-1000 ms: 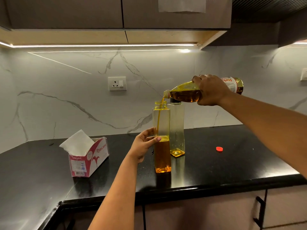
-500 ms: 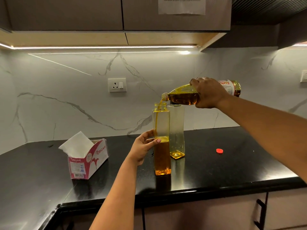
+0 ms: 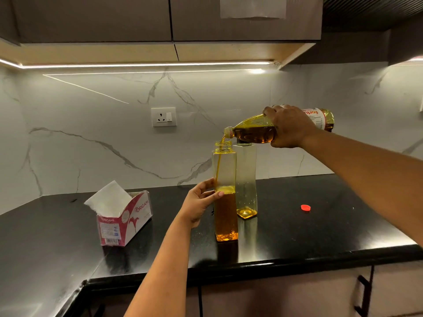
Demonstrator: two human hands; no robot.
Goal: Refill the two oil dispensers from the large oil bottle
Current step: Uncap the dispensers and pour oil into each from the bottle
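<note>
1. Along the bottom of the frame runs the front edge of a black counter [image 3: 297,243], with cabinet fronts below it and a dark handle [image 3: 364,296] at the lower right.
2. The left hand [image 3: 198,203] reaches up from the lower middle and holds the near dispenser [image 3: 225,195] at about mid-height; its thumb and fingers curl round the left side, with a fingertip lying across the front face.
3. That dispenser stands upright on the counter, just right of centre. Its mouth is uncapped, and amber oil fills roughly the lower half.
4. At the centre left an opened tissue box [image 3: 124,221] in pink and white sits on the counter, a white sheet sticking up out of it.
5. Towards the right, well apart from the dispensers, a small red cap [image 3: 305,207] lies on the counter.
6. Just behind and to the right of the near dispenser stands the second dispenser [image 3: 246,179]. It is upright, has a dark top, and holds only a little oil at the bottom.
7. Above both, in the upper right of centre, the right hand [image 3: 288,126] grips the oil bottle [image 3: 251,131] round its middle, fingers wrapped over the top. The bottle is tipped nearly level with its neck pointing left, and a thin stream [image 3: 219,165] falls from it into the near dispenser's mouth.
8. Farthest back is a marble wall with a white socket [image 3: 164,117] left of centre, a light strip above it, and cupboards with a paper sheet [image 3: 253,6] at the top.
</note>
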